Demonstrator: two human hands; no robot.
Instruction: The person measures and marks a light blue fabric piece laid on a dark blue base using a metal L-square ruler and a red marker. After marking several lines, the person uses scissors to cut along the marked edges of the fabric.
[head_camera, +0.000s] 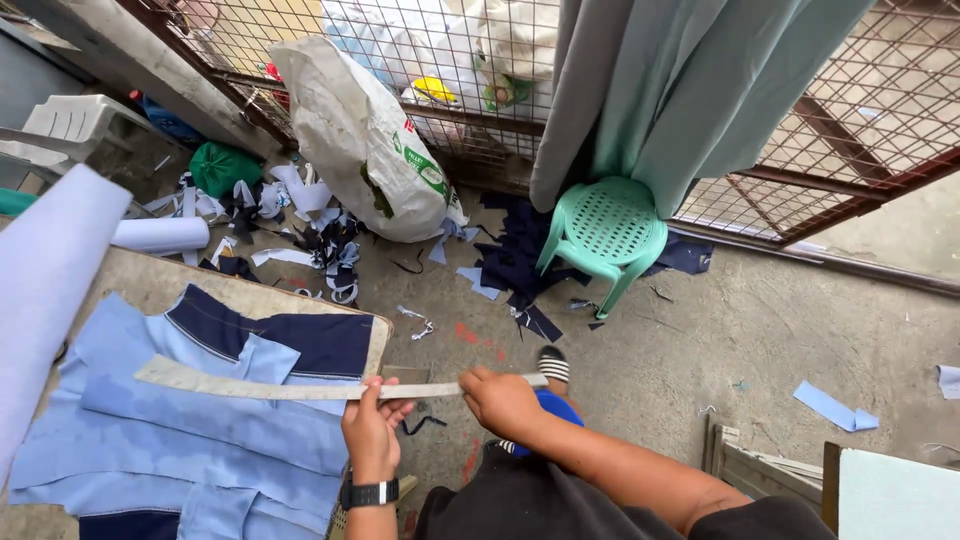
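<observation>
Gripping a long, pale grey fabric strip (300, 388), the left hand (372, 428) has its fingers curled around the band just past the table edge, a black watch (368, 493) on the wrist. Close beside it, the right hand (500, 398) pinches the same strip near its other end, fingers pressed together over it. The strip runs leftward across a stack of light blue cut cloth pieces (200, 430) with navy panels, lying on a worn table (160, 280) whose bare top is beige. A pale lilac fabric roll (45, 290) slants along the table's left side. Below the hands, a foot in a striped sandal (553, 365) stands on the grey concrete floor (760, 340), which is stained and littered with navy and blue scraps (510, 265). Farther off stands a mint-green plastic stool (607, 232), and to its left a bulging white sack (365, 140) leans against a rusty wire-mesh fence (860, 110). Grey-green cloth (680, 80) hangs over the fence above the stool. A white plastic chair (70, 125) sits at far left.
</observation>
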